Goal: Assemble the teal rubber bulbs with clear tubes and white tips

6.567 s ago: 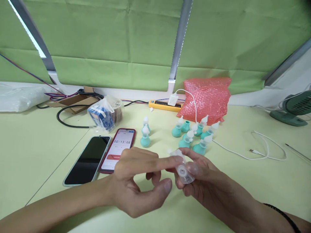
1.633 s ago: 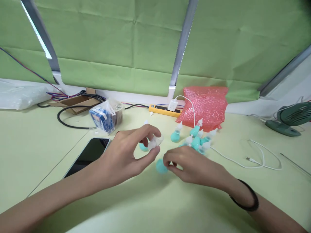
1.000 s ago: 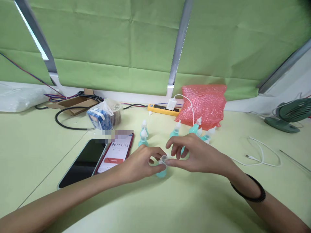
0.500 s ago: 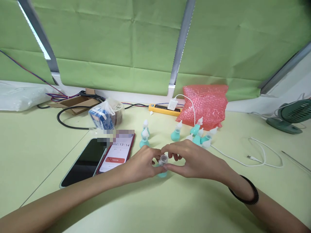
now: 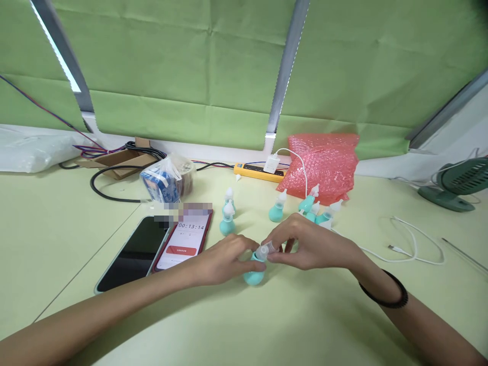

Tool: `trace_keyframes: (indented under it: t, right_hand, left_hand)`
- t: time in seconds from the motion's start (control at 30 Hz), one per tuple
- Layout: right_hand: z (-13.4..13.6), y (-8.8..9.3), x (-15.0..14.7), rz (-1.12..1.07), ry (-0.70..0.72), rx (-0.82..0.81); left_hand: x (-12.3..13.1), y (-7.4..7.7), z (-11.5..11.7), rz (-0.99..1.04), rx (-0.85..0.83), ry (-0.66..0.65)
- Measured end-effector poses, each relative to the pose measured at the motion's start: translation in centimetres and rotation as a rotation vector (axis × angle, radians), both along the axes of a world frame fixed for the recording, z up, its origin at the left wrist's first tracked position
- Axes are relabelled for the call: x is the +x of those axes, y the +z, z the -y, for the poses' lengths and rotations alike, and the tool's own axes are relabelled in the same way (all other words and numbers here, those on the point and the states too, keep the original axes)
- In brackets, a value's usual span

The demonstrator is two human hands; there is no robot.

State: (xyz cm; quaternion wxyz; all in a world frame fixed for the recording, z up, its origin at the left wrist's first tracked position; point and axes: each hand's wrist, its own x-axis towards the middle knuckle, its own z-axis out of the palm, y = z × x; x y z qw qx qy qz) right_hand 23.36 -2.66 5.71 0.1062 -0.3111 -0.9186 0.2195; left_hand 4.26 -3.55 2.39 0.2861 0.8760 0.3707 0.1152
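A teal squeeze bulb of a nasal aspirator [image 5: 253, 277] stands on the table in front of me. My left hand [image 5: 229, 259] is closed on its neck, thumb in front and fingers behind. Between my right thumb and fingertips is a clear plastic collar [image 5: 268, 248], tilted to the right at the bulb's mouth. My right hand [image 5: 301, 244] pinches it from the right. Whether collar and bulb are fully joined I cannot tell. Farther back stand similar aspirators with clear pointed tips, one [image 5: 227, 223] left of centre and another [image 5: 276, 209] to the right.
Two phones lie at the left, one dark [image 5: 133, 254] and one showing a timer [image 5: 185, 241]. Behind are a bagged blue package [image 5: 160, 183], a yellow power strip [image 5: 253, 173] and pink bubble wrap [image 5: 324, 165]. A white cable [image 5: 415, 249] and a green fan [image 5: 457, 183] are at right.
My right hand has tipped the clear collar to the right, from upright to leaning. My left fingers have shifted lower around the bulb's neck, and more of the teal bulb shows.
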Motion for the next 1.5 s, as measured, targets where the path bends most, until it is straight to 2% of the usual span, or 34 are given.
trace_keyframes:
  t: [0.2, 0.37, 0.5, 0.63, 0.8, 1.0, 1.23, 1.5]
  right_hand:
    - [0.7, 2.0, 0.9, -0.187, 0.056, -0.010]
    - [2.2, 2.9, 1.2, -0.238, 0.096, 0.103]
    - [2.6, 3.0, 1.4, -0.248, 0.086, 0.217]
    - [2.9, 2.8, 1.2, -0.278, 0.133, 0.294]
    - [3.2, 2.2, 0.5, -0.319, 0.144, 0.340]
    - [3.2, 1.5, 0.1, -0.335, 0.177, 0.371]
    - [2.6, 1.2, -0.4, -0.416, 0.119, 0.417]
    - [1.8, 0.9, -1.0, -0.530, 0.108, 0.221]
  left_hand:
    - [-0.6, 2.5, 1.1, 0.094, -0.117, -0.045]
    - [-0.6, 4.0, 2.6, 0.094, -0.232, -0.029]
    - [-0.6, 4.2, 2.8, 0.133, -0.210, 0.057]
    - [-0.8, 4.3, 2.5, 0.084, -0.160, 0.105]
    - [-0.9, 5.1, 2.4, 0.078, -0.063, 0.096]
    - [-1.2, 5.5, 2.2, 0.080, -0.099, 0.090]
    - [-1.1, 4.8, 2.3, 0.125, 0.213, 0.107]
    - [-1.2, 3.9, 2.3, 0.144, 0.462, 0.067]
